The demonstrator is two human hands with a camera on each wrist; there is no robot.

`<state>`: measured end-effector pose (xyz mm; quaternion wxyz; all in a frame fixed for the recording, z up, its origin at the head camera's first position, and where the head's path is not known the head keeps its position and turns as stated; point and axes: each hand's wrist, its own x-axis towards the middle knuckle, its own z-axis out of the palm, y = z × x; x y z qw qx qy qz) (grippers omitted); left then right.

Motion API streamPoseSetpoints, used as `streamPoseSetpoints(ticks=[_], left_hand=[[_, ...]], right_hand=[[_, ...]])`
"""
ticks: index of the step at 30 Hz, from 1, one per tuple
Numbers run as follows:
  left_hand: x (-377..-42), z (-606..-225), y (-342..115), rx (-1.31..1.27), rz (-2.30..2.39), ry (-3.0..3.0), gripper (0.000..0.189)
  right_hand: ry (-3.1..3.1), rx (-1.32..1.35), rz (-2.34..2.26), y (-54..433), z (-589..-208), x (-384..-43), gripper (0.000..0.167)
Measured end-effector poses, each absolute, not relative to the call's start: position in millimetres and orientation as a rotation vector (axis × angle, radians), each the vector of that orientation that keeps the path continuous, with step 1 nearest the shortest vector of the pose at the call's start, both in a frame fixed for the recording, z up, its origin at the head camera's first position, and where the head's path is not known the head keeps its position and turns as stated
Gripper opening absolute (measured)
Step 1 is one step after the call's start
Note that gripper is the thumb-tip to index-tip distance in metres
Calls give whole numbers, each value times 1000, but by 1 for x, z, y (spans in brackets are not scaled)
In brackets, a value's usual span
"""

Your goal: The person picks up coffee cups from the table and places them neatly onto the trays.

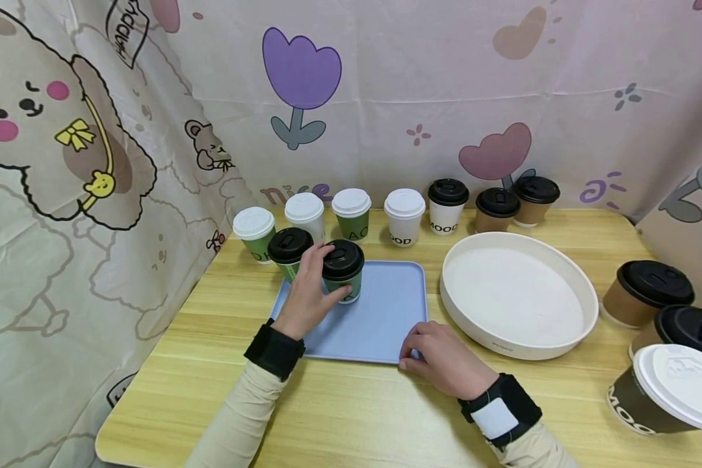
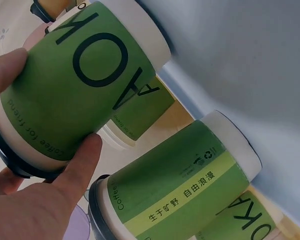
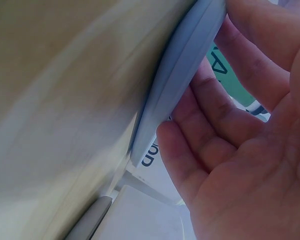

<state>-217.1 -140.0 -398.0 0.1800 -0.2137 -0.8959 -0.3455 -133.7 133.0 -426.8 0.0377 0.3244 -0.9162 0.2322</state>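
My left hand [image 1: 309,296] grips a green paper coffee cup [image 2: 77,70] with a black lid, thumb and fingers on its sides. This cup stands upright at the left of a light blue tray [image 1: 386,305]. Just left of it is a second black-lidded green cup [image 2: 180,182], upright and apart from my fingers. My right hand [image 1: 441,357] holds the tray's near right corner, its fingers bent at the rim, as the right wrist view also shows. The left wrist view does not show all the left fingers.
A round white tray [image 1: 520,292] lies to the right. Behind stand white-lidded cups [image 1: 405,218] and black-lidded cups [image 1: 447,207] in a row. Larger lidded tubs [image 1: 646,292] line the right edge of the wooden table [image 1: 210,364]. A printed cloth [image 1: 374,130] hangs behind.
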Motion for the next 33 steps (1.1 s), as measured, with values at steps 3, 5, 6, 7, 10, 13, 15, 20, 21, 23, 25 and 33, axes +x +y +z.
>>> streamPoseSetpoints(ticks=[3, 5, 6, 7, 10, 13, 15, 20, 21, 23, 25, 33], left_hand=[[-217, -398, -140, -598, -952, -2542, 81], [-217, -398, -139, -590, -947, -2548, 81], [-217, -398, -139, -586, -948, -2552, 81], [-217, -397, -138, -581, -949, -2557, 81], [-218, -398, -137, -550, -947, -2577, 81], [-217, -398, -136, -523, -916, -2598, 85], [-216, -399, -136, -511, -886, -2595, 92], [-209, -394, -136, -455, -801, -2543, 106], [-207, -393, -135, -428, -791, -2533, 105], [-203, -389, -135, -374, -784, -2520, 102], [-200, -385, -134, -328, -774, -2522, 99], [-199, -386, -131, -376, -712, -2580, 76]], right_hand=[[-2811, 994, 710, 133, -427, -133, 8], [-2812, 992, 709, 133, -426, -133, 8], [-2812, 991, 708, 133, -426, -133, 8], [-2813, 990, 709, 133, -426, -133, 8], [-2814, 986, 710, 133, -425, -133, 8], [-2815, 984, 713, 133, -425, -133, 8], [-2817, 986, 716, 132, -424, -133, 8], [-2818, 995, 723, 132, -424, -133, 8], [-2816, 997, 723, 131, -424, -133, 8], [-2812, 1000, 723, 131, -424, -133, 8], [-2812, 998, 719, 131, -424, -133, 8], [-2826, 985, 713, 132, -425, -134, 8]])
